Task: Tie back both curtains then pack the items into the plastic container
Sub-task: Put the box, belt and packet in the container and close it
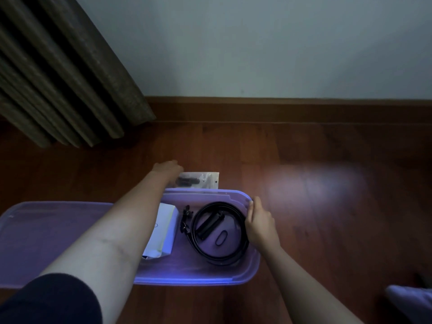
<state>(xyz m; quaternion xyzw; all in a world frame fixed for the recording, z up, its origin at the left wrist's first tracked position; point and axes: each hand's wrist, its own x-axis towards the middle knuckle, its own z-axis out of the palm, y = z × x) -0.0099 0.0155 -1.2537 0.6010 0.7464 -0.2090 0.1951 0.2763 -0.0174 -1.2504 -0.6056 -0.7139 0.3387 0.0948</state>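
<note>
A translucent purple plastic container [253,265] sits on the wooden floor in front of me. Inside it lie a coiled black belt [243,250], a black clip-like piece [185,219], a small black loop [220,238] and a white packet [163,232]. My left hand [167,169] reaches past the container's far rim and touches the left end of a clear plastic bag [203,181] holding dark parts on the floor. My right hand [259,220] rests with fingers curled on the container's right rim.
The container's purple lid [35,235] lies flat on the floor to the left. A brown pleated curtain [58,78] hangs down at the upper left. A white wall with a wooden skirting board [280,108] runs behind. A pale object [411,298] shows at the bottom right.
</note>
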